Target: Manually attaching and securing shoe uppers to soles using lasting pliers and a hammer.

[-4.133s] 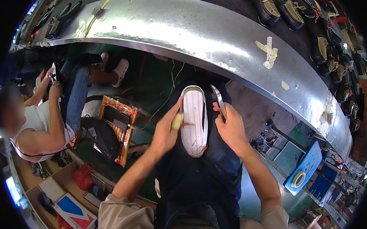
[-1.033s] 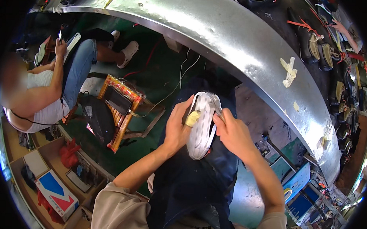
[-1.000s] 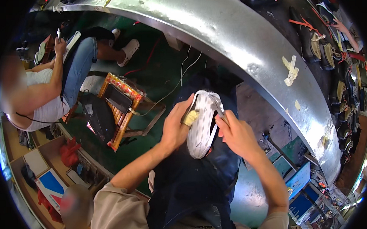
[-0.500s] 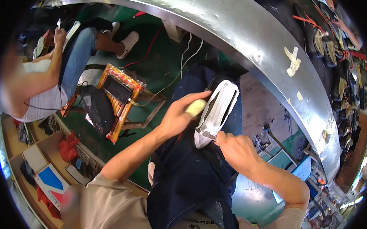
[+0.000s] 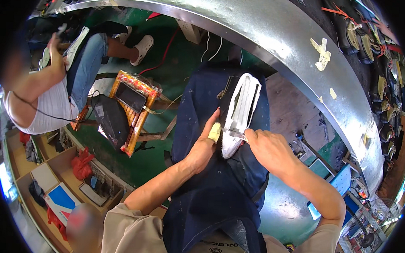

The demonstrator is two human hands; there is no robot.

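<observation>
An unfinished black shoe (image 5: 241, 105) lies bottom up across my lap, its long white underside showing and a jagged rim along its edge. My left hand (image 5: 202, 149) grips its left side; a pale yellow wrap (image 5: 215, 132) covers the thumb, and some fingers are hidden beneath the shoe. My right hand (image 5: 268, 149) is closed round a narrow metal blade, probably a knife (image 5: 235, 134), which lies across the white underside near the closer end. The knife's handle is hidden in my fist.
A curved metal counter (image 5: 281, 49) runs ahead and to the right, with several dark shoes (image 5: 363, 47) beyond it. A small wooden stool (image 5: 133, 133) on the left carries a phone (image 5: 130, 98) and a black bag (image 5: 108, 123). Another person (image 5: 47, 94) sits at far left.
The shoe has shifted slightly away and turned more upright in view. My left hand has slid down toward its near end; the knife has moved up the underside.
</observation>
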